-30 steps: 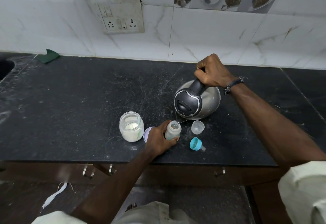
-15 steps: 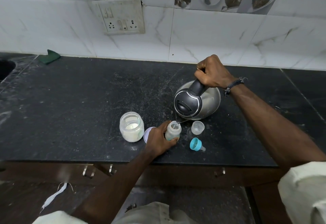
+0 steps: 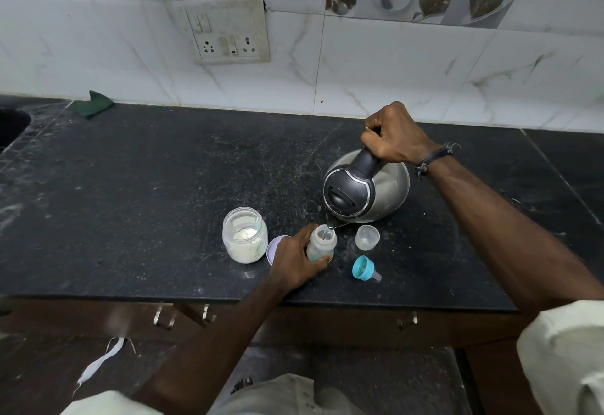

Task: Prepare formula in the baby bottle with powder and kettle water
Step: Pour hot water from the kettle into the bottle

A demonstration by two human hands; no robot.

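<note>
Stretching across most of the view, the black stone counter point(image 3: 130, 185) carries everything, with a white tiled wall point(image 3: 392, 71) and a socket plate point(image 3: 225, 32) behind it. The kettle point(image 3: 369, 192) is the biggest thing on the counter's near half: steel body, black lid, tipped forward so its spout sits right over the open mouth of the baby bottle point(image 3: 322, 244). The right hand point(image 3: 397, 138) is wrapped in a full fist round the black handle, which looks like the grip needed to control a slow tilt. A thin stream seems to run from spout to bottle, though it is too fine to be sure.

Left of the bottle stands the powder jar point(image 3: 244, 234), uncapped and roughly a third full of white powder; its pale lid point(image 3: 273, 248) lies flat between jar and bottle, mostly hidden by the left hand point(image 3: 294, 266). That hand curls its fingers and thumb round the bottle's lower body, likely to keep the light bottle from tipping under the pour. The bottle stands upright on the counter near the front edge.

Right of the bottle sits a small clear cap point(image 3: 366, 237), mouth up, and nearer the edge the blue teat ring point(image 3: 363, 267) lies on its side, both set apart so the neck stays open.

How full the bottle is cannot be made out, nor whether powder is already inside. A dark sink point(image 3: 9, 123) is cut off at the left edge, and a green cloth point(image 3: 92, 104) rests by the wall.
</note>
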